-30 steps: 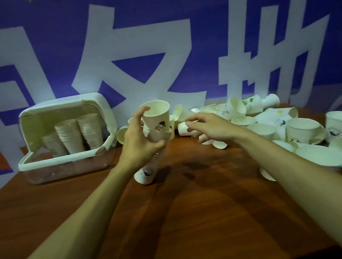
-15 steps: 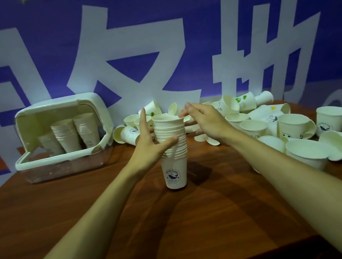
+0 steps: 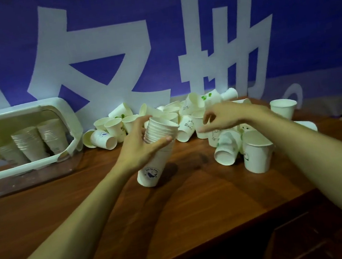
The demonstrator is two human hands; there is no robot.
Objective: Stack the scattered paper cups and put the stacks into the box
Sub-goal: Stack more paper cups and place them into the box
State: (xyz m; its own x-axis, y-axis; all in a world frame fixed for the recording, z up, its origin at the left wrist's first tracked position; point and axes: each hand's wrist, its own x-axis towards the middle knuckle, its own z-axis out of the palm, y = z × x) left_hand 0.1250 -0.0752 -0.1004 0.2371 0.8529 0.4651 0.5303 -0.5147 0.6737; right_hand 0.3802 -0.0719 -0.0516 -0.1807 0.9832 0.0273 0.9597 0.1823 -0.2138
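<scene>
Head view showed our left hand (image 3: 142,149) wrapped around a stack of nested paper cups (image 3: 158,162), thumb and fingers curled about its upper part. The stack tilted with its mouth to the right, and we could not tell whether its base touched the wooden table (image 3: 198,202). Our right hand (image 3: 224,117) hung over the scattered loose cups (image 3: 226,150), fingers loosely curled, holding nothing. At far left the plastic box (image 3: 27,170) held three cup stacks (image 3: 32,143).

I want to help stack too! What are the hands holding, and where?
The left hand grips the tilted stack of cups around its upper half. The right hand holds nothing.
</scene>
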